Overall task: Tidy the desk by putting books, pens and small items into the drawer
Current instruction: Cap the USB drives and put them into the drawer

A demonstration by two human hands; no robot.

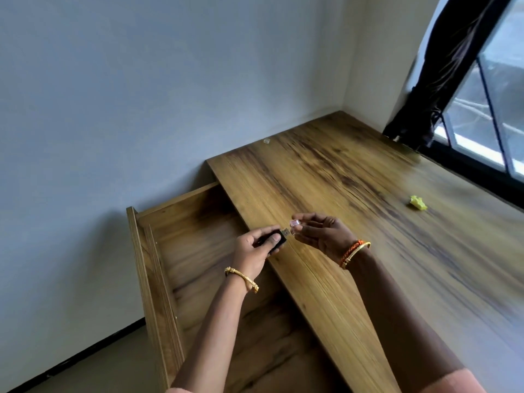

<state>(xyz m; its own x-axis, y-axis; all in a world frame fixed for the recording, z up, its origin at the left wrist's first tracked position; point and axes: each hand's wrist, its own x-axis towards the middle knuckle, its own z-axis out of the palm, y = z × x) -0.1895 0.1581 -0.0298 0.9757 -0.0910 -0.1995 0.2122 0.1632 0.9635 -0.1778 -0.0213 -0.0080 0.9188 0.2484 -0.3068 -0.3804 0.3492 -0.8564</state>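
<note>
Head view: black USB stick (272, 240), uncapped.

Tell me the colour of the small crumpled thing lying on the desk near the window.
Yellow-green; the crumpled thing shows in the head view.

Desk (354, 211) and open drawer (195, 239) in brown wood grain with dark streaks; wall (141, 95) plain pale grey-blue. USB stick (272, 240) black with silver plug, its cap (295, 224) clear pinkish; crumpled scrap (418, 201) yellow. Bangle (242, 279) on left wrist gold, bands (354, 252) on right wrist orange and gold, curtain (442, 75) black.
</note>
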